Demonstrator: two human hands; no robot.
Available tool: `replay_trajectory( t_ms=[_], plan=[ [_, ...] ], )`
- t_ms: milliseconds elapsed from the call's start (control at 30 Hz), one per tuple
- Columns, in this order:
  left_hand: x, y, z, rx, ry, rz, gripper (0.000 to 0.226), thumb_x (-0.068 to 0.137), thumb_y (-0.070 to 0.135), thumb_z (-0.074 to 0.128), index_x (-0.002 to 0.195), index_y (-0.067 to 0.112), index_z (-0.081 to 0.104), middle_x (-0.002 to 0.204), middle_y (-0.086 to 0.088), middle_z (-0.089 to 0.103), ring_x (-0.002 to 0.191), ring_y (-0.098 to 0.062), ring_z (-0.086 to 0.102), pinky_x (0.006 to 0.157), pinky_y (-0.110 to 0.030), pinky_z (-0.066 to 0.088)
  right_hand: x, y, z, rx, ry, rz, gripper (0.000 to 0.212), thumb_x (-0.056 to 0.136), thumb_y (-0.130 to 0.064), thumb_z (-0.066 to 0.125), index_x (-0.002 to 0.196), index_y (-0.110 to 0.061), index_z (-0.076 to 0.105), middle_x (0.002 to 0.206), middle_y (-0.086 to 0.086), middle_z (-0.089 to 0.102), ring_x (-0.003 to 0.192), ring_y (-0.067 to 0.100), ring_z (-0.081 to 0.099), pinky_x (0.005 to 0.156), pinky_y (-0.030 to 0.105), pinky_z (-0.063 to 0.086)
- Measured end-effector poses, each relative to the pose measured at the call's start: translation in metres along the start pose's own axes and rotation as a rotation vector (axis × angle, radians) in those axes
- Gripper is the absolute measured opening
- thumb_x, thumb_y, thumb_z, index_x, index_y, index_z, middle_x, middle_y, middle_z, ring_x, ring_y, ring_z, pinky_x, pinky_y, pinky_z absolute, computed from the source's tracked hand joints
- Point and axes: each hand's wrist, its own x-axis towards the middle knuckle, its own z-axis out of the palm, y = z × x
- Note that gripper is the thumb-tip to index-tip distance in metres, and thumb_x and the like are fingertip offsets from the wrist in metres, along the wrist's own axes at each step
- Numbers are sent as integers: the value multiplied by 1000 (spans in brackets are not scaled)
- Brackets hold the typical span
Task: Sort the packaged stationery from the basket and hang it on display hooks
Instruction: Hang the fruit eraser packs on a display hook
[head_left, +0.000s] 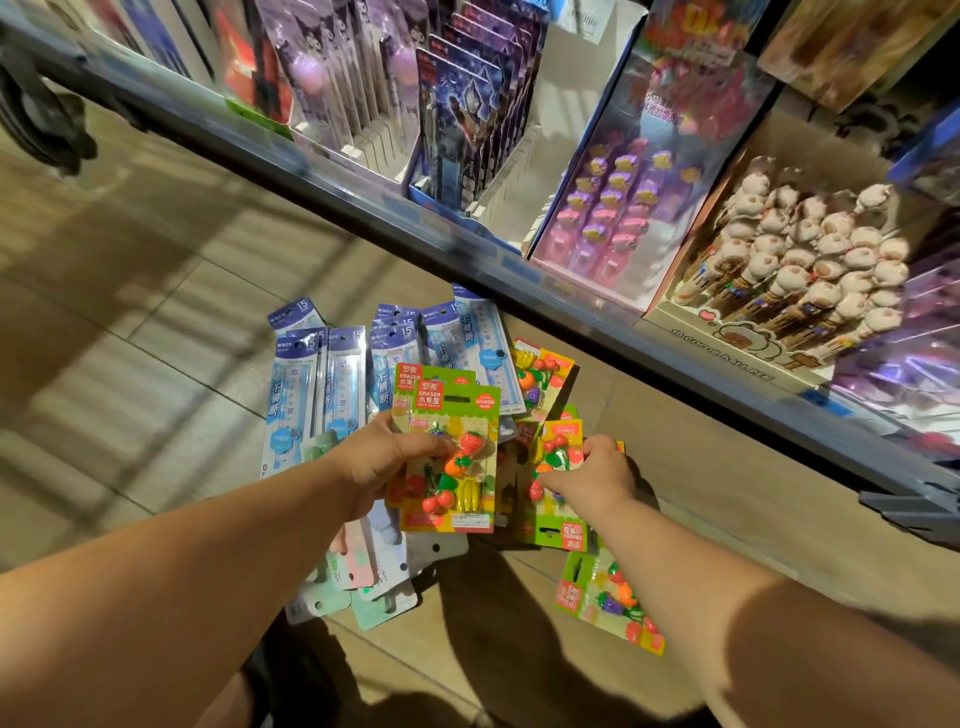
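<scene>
Packaged stationery lies spread on the tiled floor. My left hand (387, 465) grips a small stack of green fruit eraser packs (452, 462), held upright above the pile. To its right, my right hand (592, 470) reaches down and pinches another fruit eraser pack (553, 452) lying on the floor. More eraser packs lie around it, one at the top right (543, 376) and one near my right forearm (608, 597). Several blue 15 cm ruler packs (311, 384) are fanned out at the left and behind. Pastel packs (363, 566) lie under my left wrist.
A store shelf edge (467, 244) runs diagonally across the view just beyond the pile. On it stand boxes of carded pens (467, 119), a pink pen display (608, 218) and a box of plush-topped pens (800, 260). Bare floor tiles extend to the left.
</scene>
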Motion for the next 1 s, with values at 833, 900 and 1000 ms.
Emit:
replay_trajectory(
  t_ms=[833, 900, 1000],
  plan=[
    [-34, 82, 42, -117, -82, 217, 68, 53, 24, 86, 109, 7, 52, 78, -19, 57, 55, -20, 48, 53, -27, 38, -61, -80, -222, 324, -587, -426, 23, 92, -13, 63, 111, -24, 63, 93, 0, 75, 82, 15, 72, 70, 29, 59],
    [-40, 104, 48, -140, -80, 285, 56, 52, 25, 84, 98, 11, 56, 75, -18, 53, 53, -17, 42, 51, -24, 34, -72, -95, -250, 210, -564, -517, 27, 82, -17, 67, 105, -33, 67, 105, -1, 73, 90, 15, 71, 82, 30, 57],
    [-56, 138, 57, -134, -89, 374, 43, 53, 22, 82, 89, 16, 58, 76, -18, 55, 58, -20, 44, 52, -27, 34, -88, -114, -286, 106, -526, -607, 30, 90, -10, 62, 110, -33, 58, 111, -8, 66, 91, 2, 66, 82, 18, 52]
  ],
)
